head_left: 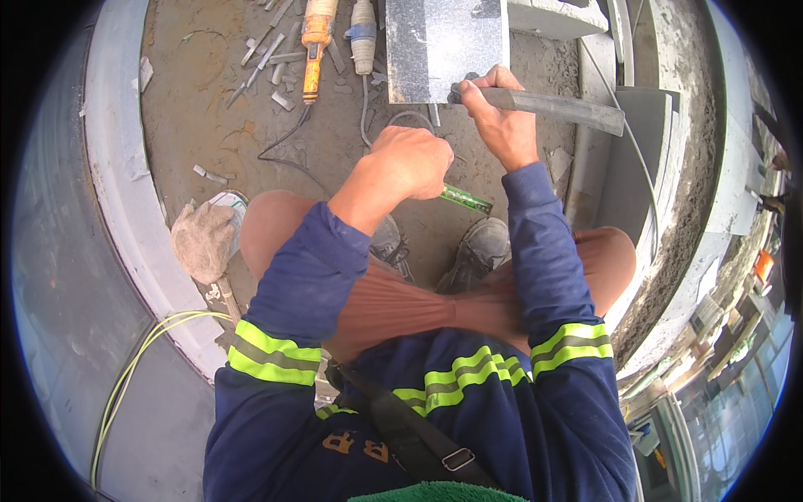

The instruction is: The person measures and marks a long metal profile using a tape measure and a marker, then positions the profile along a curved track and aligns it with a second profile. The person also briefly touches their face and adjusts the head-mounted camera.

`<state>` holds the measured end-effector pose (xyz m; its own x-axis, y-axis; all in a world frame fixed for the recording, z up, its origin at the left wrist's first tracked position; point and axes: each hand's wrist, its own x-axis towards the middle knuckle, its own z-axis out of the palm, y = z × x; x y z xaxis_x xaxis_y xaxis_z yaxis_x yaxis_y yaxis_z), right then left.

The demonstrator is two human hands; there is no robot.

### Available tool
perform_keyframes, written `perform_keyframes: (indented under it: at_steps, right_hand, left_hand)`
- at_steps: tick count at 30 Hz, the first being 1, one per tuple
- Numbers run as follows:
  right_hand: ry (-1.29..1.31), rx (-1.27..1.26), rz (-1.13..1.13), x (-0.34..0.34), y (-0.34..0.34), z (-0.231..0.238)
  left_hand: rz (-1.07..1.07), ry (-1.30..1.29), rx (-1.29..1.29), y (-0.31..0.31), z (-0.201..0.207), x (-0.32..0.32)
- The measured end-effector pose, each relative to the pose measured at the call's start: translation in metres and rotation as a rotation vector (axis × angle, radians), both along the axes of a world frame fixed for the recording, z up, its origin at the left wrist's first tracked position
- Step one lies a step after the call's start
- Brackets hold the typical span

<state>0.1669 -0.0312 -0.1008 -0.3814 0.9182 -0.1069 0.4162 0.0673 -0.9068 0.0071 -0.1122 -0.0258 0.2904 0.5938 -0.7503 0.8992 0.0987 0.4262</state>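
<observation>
My left hand (407, 163) is closed, knuckles up, around a green strip (467, 199) with dark markings, whose end sticks out to the right above my shoes. My right hand (506, 121) grips a long grey bar (569, 110) near its dark, lumpy left end. From the fist the bar runs right and slightly down; whether it is a tool handle I cannot tell. Just beyond my right hand lies a speckled grey slab (410, 50), with bright glare on its right part. The slab's near right corner is partly behind the hand.
An orange power tool (318, 38) and a pale connector with a blue band (362, 38) lie ahead, cords trailing nearer. Scattered grey offcuts (283, 100) lie beside them. A dirty glove (203, 241) rests by my left knee, yellow-green cables (138, 360) behind it. Grey slabs (631, 159) stand right.
</observation>
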Motion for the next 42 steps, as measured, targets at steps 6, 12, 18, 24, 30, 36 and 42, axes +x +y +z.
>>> perform_keyframes:
  at_steps: [6, 12, 18, 24, 30, 36, 42]
  right_hand:
    - [-0.035, 0.011, 0.018, -0.004, 0.002, 0.008]
    - [-0.040, -0.003, 0.047, -0.001, 0.001, 0.014]
    - [-0.030, 0.019, 0.070, 0.001, -0.001, 0.012]
    - [-0.059, 0.046, 0.096, 0.002, 0.001, 0.013]
    - [-0.024, 0.015, 0.041, 0.003, -0.003, 0.009]
    - [0.043, -0.021, -0.020, 0.000, -0.006, 0.003]
    - [0.073, -0.031, -0.047, -0.002, -0.004, 0.000]
  left_hand:
    - [-0.020, 0.016, 0.003, 0.001, 0.001, -0.001]
    - [-0.005, 0.020, 0.010, -0.002, -0.002, -0.002]
    - [-0.005, 0.015, 0.003, -0.001, -0.001, 0.000]
    - [-0.003, 0.017, 0.030, -0.005, -0.004, -0.001]
    - [-0.009, 0.008, 0.059, -0.006, -0.002, 0.000]
    - [-0.015, -0.003, 0.047, -0.004, -0.001, 0.003]
    - [-0.015, 0.009, 0.037, -0.003, 0.000, 0.002]
